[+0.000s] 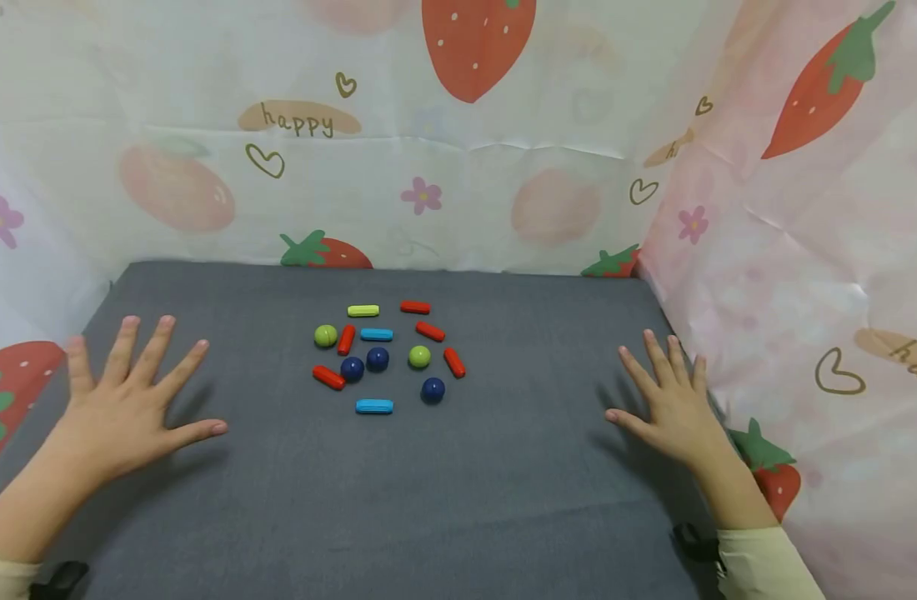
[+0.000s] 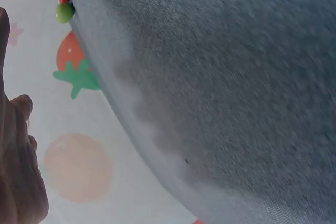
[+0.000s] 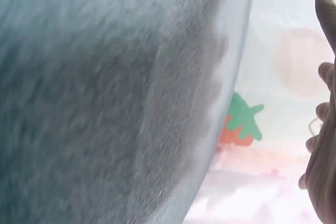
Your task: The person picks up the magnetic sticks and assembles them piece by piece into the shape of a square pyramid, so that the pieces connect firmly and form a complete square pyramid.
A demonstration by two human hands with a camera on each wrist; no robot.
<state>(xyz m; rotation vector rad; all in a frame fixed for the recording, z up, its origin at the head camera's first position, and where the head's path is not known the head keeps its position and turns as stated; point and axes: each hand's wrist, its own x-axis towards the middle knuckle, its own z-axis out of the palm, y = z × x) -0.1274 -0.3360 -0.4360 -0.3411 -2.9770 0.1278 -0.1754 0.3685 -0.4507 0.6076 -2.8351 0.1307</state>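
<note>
My left hand (image 1: 124,408) hovers over the left side of the grey cloth, fingers spread straight, holding nothing. On the right side, my right hand (image 1: 672,408) is likewise spread, its shadow falling on the cloth. Between them lies a loose group of small pieces: several red sticks (image 1: 454,362), two blue sticks (image 1: 374,407), a yellow stick (image 1: 363,311), two green balls (image 1: 419,357) and three dark blue balls (image 1: 433,390). In the left wrist view a green ball (image 2: 65,12) shows at the upper left. The right wrist view has only fingers (image 3: 326,19) at its right edge.
A grey cloth (image 1: 503,500) covers the table. Behind it and along the right hangs a white and pink curtain (image 1: 473,200) printed with strawberries, reaching the table's edges. Dark straps (image 1: 696,543) sit at both wrists.
</note>
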